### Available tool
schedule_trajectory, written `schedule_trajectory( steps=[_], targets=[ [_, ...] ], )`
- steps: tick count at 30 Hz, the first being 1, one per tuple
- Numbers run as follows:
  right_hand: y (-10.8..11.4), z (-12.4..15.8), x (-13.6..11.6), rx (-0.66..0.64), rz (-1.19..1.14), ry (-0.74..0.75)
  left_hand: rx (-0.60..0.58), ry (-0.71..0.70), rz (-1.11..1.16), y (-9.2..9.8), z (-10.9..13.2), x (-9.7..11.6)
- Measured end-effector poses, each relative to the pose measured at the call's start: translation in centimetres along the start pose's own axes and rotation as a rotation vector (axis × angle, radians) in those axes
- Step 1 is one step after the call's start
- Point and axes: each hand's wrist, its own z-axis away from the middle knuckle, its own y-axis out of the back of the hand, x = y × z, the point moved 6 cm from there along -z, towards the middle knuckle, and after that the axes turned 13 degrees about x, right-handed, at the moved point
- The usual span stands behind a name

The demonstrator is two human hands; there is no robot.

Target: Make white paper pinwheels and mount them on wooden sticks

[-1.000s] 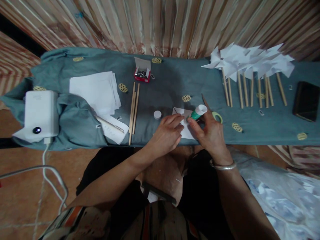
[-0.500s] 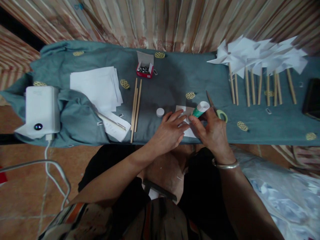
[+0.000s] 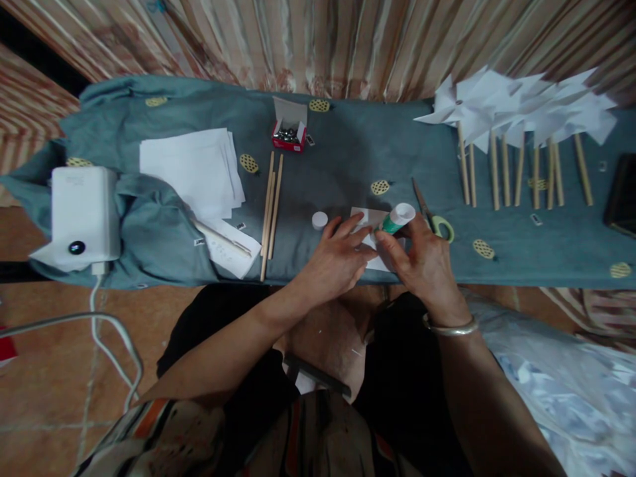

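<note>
A green and white glue stick [image 3: 397, 217] is gripped in my right hand [image 3: 428, 260], tilted over a small white sheet of paper [image 3: 380, 264]. My left hand [image 3: 338, 262] lies on the left part of that sheet with its fingers spread. Both hands partly cover the paper, and the glue stick's lower end is hidden. Left of the paper lies a round white cap [image 3: 320, 220] on the cloth. A pair of scissors [image 3: 439, 226] with pale green handles rests just beyond my right hand.
White paper pinwheels [image 3: 517, 106] on wooden sticks lie at the right. Several loose sticks [image 3: 272, 209], a red box [image 3: 289, 136] of shiny metal pieces, stacked paper [image 3: 186, 169], a pen [image 3: 223, 238] and a white power bank [image 3: 82, 212] with a cable are leftward.
The view has shifted slightly. Both hands stay at the paper, with the glue stick still in my right hand and only slightly moved.
</note>
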Motion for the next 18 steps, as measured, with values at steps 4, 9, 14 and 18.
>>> schedule_trajectory(
  steps=[4, 9, 14, 18],
  targets=[
    [-0.04, 0.12, 0.05, -0.020, -0.018, 0.003, -0.001, 0.002, -0.007, -0.04, -0.01, -0.06],
    [0.05, 0.22, 0.02, -0.019, -0.026, 0.012, -0.005, 0.000, -0.023, -0.12, -0.01, -0.09],
    [0.08, 0.34, -0.15, -0.036, -0.044, 0.029, 0.000, 0.004, -0.019, -0.13, -0.04, -0.16],
    [0.22, 0.44, -0.12, -0.050, -0.040, 0.031, 0.006, 0.007, -0.013, 0.03, -0.09, -0.09]
  ],
)
